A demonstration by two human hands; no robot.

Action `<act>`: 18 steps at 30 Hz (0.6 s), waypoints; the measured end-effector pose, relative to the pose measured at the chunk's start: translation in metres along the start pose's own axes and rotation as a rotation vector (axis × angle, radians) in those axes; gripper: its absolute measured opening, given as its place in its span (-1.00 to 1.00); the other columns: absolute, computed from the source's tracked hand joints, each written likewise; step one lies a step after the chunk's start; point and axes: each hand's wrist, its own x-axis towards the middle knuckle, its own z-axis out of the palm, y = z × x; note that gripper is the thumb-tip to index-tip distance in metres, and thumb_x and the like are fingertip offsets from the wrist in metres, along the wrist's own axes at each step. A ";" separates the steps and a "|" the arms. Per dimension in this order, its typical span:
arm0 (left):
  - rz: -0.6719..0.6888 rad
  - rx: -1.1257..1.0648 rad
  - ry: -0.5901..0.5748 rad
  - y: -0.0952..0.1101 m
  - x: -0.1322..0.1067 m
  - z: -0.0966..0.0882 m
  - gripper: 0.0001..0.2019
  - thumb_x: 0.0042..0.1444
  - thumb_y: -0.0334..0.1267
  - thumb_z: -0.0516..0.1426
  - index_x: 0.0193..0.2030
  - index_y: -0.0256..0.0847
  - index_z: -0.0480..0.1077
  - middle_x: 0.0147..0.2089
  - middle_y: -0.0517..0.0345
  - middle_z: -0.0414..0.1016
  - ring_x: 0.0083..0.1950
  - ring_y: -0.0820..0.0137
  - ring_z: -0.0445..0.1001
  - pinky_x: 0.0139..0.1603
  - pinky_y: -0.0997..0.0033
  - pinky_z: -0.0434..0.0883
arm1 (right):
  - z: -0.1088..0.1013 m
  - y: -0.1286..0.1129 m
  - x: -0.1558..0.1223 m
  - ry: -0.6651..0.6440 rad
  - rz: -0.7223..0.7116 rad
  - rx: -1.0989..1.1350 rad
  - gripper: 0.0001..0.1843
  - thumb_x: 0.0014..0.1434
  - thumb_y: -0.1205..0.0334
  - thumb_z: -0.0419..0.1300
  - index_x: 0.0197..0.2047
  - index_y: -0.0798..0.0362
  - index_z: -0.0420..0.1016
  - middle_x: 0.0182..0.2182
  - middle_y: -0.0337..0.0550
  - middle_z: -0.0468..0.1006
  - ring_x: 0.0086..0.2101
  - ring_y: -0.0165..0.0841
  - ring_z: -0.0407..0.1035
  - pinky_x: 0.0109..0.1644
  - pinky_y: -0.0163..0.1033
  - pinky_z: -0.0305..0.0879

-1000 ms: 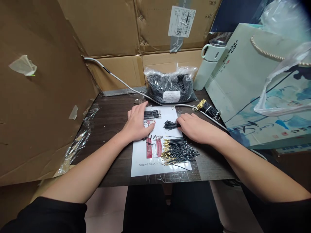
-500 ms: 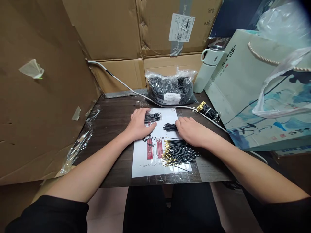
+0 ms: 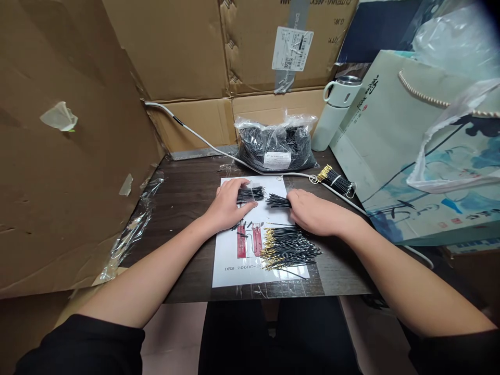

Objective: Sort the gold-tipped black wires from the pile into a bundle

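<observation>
My left hand [image 3: 227, 205] lies on a white sheet [image 3: 234, 260] with its fingers curled over a small bunch of black wires [image 3: 253, 194]. A second small bunch of black wires [image 3: 276, 201] lies under the fingertips of my right hand [image 3: 312, 211], which rests palm down. Nearer to me on the sheet spreads a loose pile of black wires with gold tips [image 3: 287, 246]. Red printed shapes [image 3: 248, 240] show on the sheet beside that pile.
A clear bag of black parts [image 3: 273, 143] stands at the back of the dark table [image 3: 183, 192]. A tied wire bundle [image 3: 336, 179], a white cable [image 3: 203, 138], a pale flask [image 3: 334, 112] and a gift bag [image 3: 394, 140] are to the right. Cardboard walls surround.
Both hands have slid slightly toward each other on the sheet, bringing the two small wire bunches closer together. The camera has shifted a little.
</observation>
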 end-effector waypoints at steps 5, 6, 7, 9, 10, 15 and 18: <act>0.089 -0.023 -0.033 0.008 -0.003 0.002 -0.46 0.30 -0.13 0.39 0.33 -0.16 0.36 0.25 -0.03 0.54 0.30 0.10 0.48 0.37 0.02 0.38 | -0.009 -0.004 -0.001 -0.004 0.026 0.063 -0.97 0.46 0.31 0.04 -0.11 0.04 0.25 -0.14 0.08 0.50 -0.21 -0.14 0.38 -0.07 -0.04 0.33; 0.100 -0.024 -0.036 0.010 -0.004 0.003 -0.45 0.30 -0.13 0.39 0.34 -0.14 0.36 0.24 -0.03 0.55 0.29 0.11 0.48 0.37 0.02 0.38 | -0.011 -0.007 0.000 0.001 0.034 0.052 -0.98 0.45 0.31 0.05 -0.10 0.05 0.25 -0.13 0.10 0.51 -0.21 -0.14 0.38 -0.08 -0.04 0.32; 0.109 -0.027 -0.038 0.011 -0.004 0.003 -0.45 0.30 -0.13 0.39 0.34 -0.14 0.36 0.24 -0.02 0.55 0.29 0.11 0.48 0.37 0.03 0.38 | -0.011 -0.009 0.000 0.004 0.040 0.036 -0.99 0.45 0.32 0.05 -0.10 0.05 0.26 -0.13 0.11 0.52 -0.21 -0.13 0.38 -0.08 -0.04 0.31; 0.117 -0.033 -0.044 0.014 -0.005 0.005 -0.45 0.30 -0.13 0.39 0.34 -0.13 0.37 0.24 -0.03 0.55 0.30 0.10 0.48 0.38 0.02 0.38 | -0.012 -0.014 0.002 0.008 0.052 -0.003 -0.98 0.45 0.32 0.05 -0.09 0.07 0.29 -0.11 0.13 0.53 -0.22 -0.12 0.39 -0.10 -0.05 0.28; 0.118 -0.036 -0.048 0.016 -0.006 0.005 -0.46 0.30 -0.13 0.39 0.33 -0.13 0.37 0.24 -0.03 0.55 0.30 0.10 0.48 0.38 0.02 0.38 | -0.012 -0.015 0.002 0.012 0.054 -0.025 -0.96 0.45 0.33 0.05 -0.08 0.08 0.30 -0.11 0.14 0.53 -0.23 -0.12 0.39 -0.11 -0.04 0.27; 0.115 -0.049 -0.052 0.022 -0.007 0.007 -0.45 0.27 -0.13 0.41 0.32 -0.13 0.38 0.25 -0.04 0.55 0.33 0.08 0.47 0.39 0.02 0.37 | -0.010 -0.019 0.004 0.034 0.028 -0.099 -0.91 0.47 0.34 0.03 -0.05 0.12 0.34 -0.08 0.17 0.55 -0.21 -0.09 0.40 -0.10 -0.03 0.25; 0.116 -0.047 -0.052 0.022 -0.008 0.008 -0.45 0.27 -0.14 0.41 0.32 -0.13 0.38 0.24 -0.03 0.55 0.32 0.09 0.47 0.38 0.04 0.37 | -0.006 -0.020 0.005 0.048 0.017 -0.117 -0.92 0.47 0.34 0.05 -0.04 0.12 0.35 -0.08 0.16 0.56 -0.17 -0.07 0.42 -0.06 -0.02 0.25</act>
